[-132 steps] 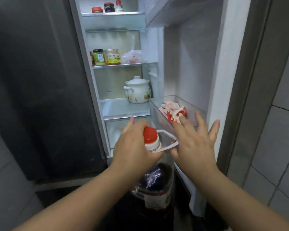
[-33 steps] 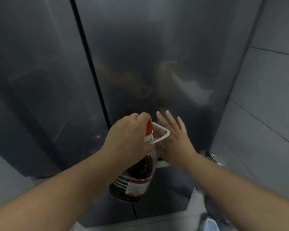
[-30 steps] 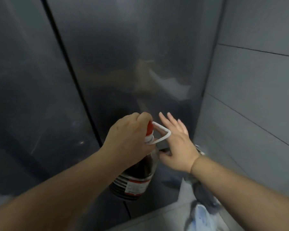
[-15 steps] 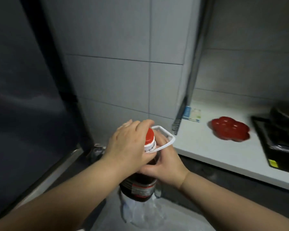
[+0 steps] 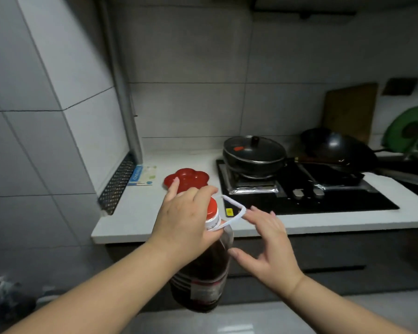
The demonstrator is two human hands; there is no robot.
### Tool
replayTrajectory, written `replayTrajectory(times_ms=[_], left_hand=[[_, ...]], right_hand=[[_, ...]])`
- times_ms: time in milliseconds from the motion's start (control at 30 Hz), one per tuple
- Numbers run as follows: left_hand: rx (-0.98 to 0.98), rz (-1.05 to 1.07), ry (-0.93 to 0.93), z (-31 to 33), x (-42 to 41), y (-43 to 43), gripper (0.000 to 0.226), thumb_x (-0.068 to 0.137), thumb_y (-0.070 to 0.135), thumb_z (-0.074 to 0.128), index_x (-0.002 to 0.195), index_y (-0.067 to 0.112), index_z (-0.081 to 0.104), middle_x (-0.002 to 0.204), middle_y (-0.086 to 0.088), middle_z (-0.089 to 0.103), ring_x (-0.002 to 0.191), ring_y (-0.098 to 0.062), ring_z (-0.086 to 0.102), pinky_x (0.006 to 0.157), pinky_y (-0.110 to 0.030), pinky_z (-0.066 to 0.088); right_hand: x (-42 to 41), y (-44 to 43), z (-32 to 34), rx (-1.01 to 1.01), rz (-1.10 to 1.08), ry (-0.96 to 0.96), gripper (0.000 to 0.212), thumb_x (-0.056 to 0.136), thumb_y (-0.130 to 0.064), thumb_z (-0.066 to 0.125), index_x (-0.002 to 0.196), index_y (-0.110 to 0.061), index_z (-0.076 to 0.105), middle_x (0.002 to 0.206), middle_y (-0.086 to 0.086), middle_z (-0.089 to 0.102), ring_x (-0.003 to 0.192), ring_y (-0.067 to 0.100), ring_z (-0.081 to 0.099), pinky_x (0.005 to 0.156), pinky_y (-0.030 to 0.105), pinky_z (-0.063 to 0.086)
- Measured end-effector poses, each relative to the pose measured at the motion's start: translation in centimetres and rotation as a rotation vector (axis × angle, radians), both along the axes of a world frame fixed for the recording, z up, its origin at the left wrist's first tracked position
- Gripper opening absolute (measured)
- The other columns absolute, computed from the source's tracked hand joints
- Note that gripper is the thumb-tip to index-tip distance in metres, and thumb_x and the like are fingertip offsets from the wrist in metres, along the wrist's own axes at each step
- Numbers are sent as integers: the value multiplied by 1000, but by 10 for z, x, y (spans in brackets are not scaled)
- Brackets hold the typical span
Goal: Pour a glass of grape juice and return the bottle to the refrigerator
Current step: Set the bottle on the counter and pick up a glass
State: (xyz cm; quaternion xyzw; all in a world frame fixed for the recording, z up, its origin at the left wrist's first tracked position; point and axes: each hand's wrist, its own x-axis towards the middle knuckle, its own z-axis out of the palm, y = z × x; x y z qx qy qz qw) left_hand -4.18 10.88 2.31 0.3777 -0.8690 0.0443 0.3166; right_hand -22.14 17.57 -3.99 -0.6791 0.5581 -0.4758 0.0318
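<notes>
Bottle [image 5: 203, 273]: dark juice, lower centre of frame, hanging in front of the counter [image 5: 140, 213] edge.
Left hand [image 5: 186, 220]: clamped round its neck.
Right hand [image 5: 268, 244]: fingers spread, just beside the bottle, holding nothing.
Risk: the one-handed neck grip may slip under the weight, and the bottle may strike the counter edge on lifting.

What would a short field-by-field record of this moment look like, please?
left hand: grips the bottle at its neck, by the red cap
right hand: open beside the bottle, holding nothing
bottle: dark juice, capped, held in front of the countertop
countertop: red dish, stove with lidded pan and wok
glass: none in view
</notes>
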Motion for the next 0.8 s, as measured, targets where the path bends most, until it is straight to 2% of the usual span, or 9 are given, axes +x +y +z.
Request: replayTrajectory(times_ms=[100,233,300,400,467,533,600,700,800], left_hand=[[-24,-44,-54,1,-61,5,64,62,52,77,114,17,60,90,3,69,85,-21,67,110,-48,28],[-25,-127,-76,1,-132,9,63,65,51,73,116,19,57,94,4,70,89,-18,68,110,-47,28],[-19,-166,-48,5,-165,7,63,65,50,74,117,20,56,97,5,70,92,-17,67,110,-44,24],[7,-234,-20,9,-212,4,64,64,48,78,117,19,56,102,6,69,97,-17,66,112,-45,25],[16,-295,7,9,-239,4,64,66,48,78,118,22,53,101,8,68,96,-14,65,113,-44,24],[16,-362,31,8,-267,4,64,66,47,78,119,23,51,98,10,67,93,-12,65,113,-42,23],[17,-439,55,9,-299,0,64,65,43,79,119,24,51,95,10,67,92,-11,64,112,-41,23],[41,-574,99,11,-349,-5,61,64,41,72,118,25,48,93,9,67,91,-13,64,112,-40,26],[28,-694,130,19,-405,-5,52,66,41,63,115,26,50,92,9,66,89,-13,62,112,-40,28]], right_hand=[[-66,6,20,-77,-76,126,95,68,-70,64,146,-25,32,150,-3,40,142,20,33,111,61,30],[-115,10,40,113,-97,388,125,54,-90,55,154,-23,18,161,1,18,151,22,6,119,57,7],[-137,12,36,218,-131,376,135,48,-92,54,155,-24,10,163,-3,7,150,20,-6,120,56,1],[-170,18,29,327,-186,220,136,44,-87,63,154,-34,0,161,-12,-2,149,13,-13,121,51,-1],[-186,23,24,342,-177,37,132,44,-77,74,150,-46,2,161,-19,2,149,8,-6,122,46,8],[-201,28,20,313,-157,-169,124,45,-62,86,148,-50,18,156,-22,24,147,6,15,118,41,26],[-221,29,18,256,-189,-268,111,46,-45,91,141,-49,33,143,-19,44,139,6,35,109,37,40],[-255,34,21,172,-309,-319,102,46,-32,89,134,-50,41,140,-14,49,136,7,41,106,37,42],[-297,40,29,103,-442,-314,93,43,-31,81,129,-47,49,138,-12,52,135,7,42,106,37,42]])
